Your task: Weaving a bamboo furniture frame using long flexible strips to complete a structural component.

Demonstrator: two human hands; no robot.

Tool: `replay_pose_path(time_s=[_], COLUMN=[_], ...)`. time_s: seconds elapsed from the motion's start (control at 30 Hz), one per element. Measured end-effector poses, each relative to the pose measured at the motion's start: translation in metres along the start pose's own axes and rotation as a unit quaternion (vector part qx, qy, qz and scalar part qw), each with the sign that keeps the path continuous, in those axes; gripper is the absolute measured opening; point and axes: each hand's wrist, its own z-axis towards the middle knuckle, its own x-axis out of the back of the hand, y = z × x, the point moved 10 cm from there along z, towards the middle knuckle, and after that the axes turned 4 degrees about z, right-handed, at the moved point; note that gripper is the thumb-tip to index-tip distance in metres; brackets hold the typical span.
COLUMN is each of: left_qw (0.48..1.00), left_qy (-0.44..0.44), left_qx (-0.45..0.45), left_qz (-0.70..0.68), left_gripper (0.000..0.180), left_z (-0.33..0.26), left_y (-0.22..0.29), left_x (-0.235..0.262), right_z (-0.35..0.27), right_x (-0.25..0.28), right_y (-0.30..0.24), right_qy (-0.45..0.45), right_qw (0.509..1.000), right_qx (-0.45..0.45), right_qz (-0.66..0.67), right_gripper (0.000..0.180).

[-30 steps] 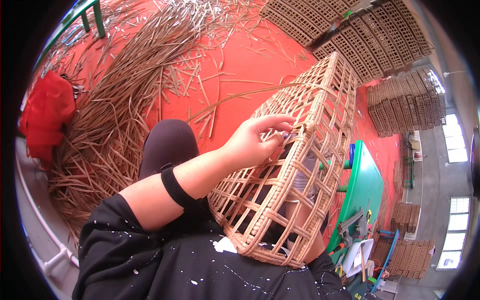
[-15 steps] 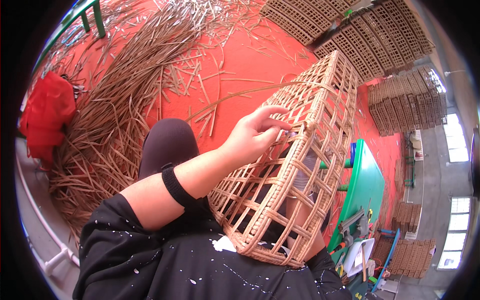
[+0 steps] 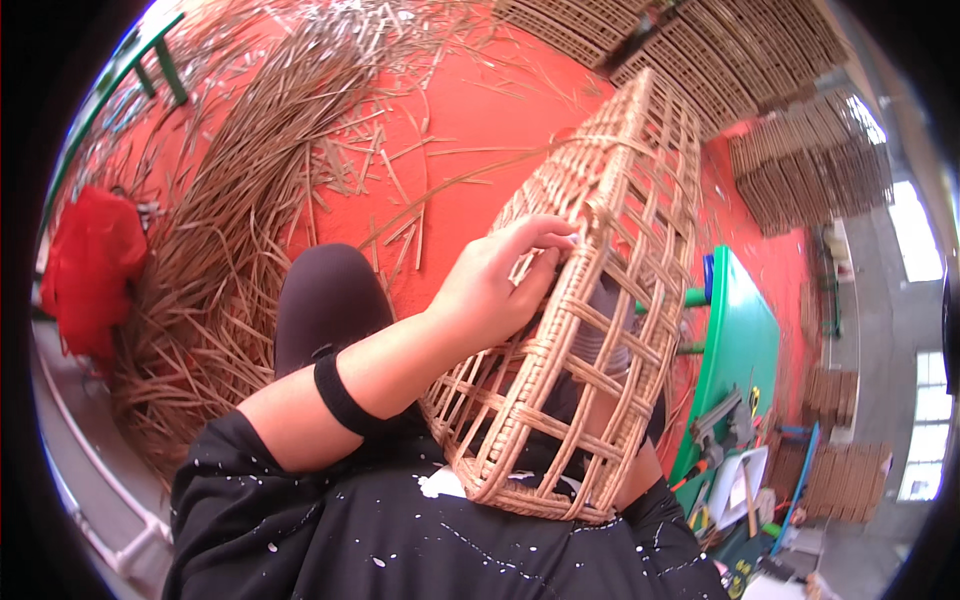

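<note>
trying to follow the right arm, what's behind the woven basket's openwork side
Gaps in the woven basket show part of the right forearm and something grey and striped. The rest is covered; the right hand can't be made out.

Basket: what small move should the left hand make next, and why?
Perhaps reach up and draw in the long strip: it seems to trail loose from the basket over the red floor, and the left hand, at the basket's edge, is near.

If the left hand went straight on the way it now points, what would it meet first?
The braided edge of the woven basket, just ahead of the left hand; depth is unclear, so its fingers may be touching it.
</note>
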Motion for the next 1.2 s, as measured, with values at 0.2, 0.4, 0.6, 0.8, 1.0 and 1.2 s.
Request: replay_pose_path(time_s=[0.2, 0.4, 0.6, 0.8, 1.0, 1.2], left_qw=[0.994, 0.975, 0.825, 0.781, 0.787, 0.84], left_qy=[0.031, -0.036, -0.495, -0.523, -0.489, -0.338], left_qx=[-0.045, -0.19, -0.193, -0.179, -0.137, -0.095], left_qz=[0.1, 0.112, 0.194, 0.289, 0.351, 0.413], left_gripper=[0.025, 0.029, 0.039, 0.037, 0.031, 0.02], left_z=[0.001, -0.014, -0.086, -0.089, -0.09, -0.087], left_y=[0.021, 0.123, 0.146, 0.142, 0.127, 0.129], left_x=[0.0, -0.011, -0.1, -0.1, -0.049, 0.005], right_z=[0.017, 0.028, 0.043, 0.067, 0.05, 0.065], right_x=[-0.011, -0.058, -0.129, -0.185, -0.128, -0.151], right_y=[0.027, 0.079, 0.1, 0.112, 0.078, 0.049], right_qy=[-0.018, -0.073, -0.135, -0.162, -0.104, -0.135], right_qw=[0.988, 0.911, 0.79, 0.731, 0.76, 0.755], right_qx=[-0.082, -0.198, -0.265, -0.238, -0.301, -0.28], right_qz=[0.133, 0.355, 0.535, 0.618, 0.567, 0.577], right_gripper=[0.024, 0.023, 0.022, 0.021, 0.011, 0.014])
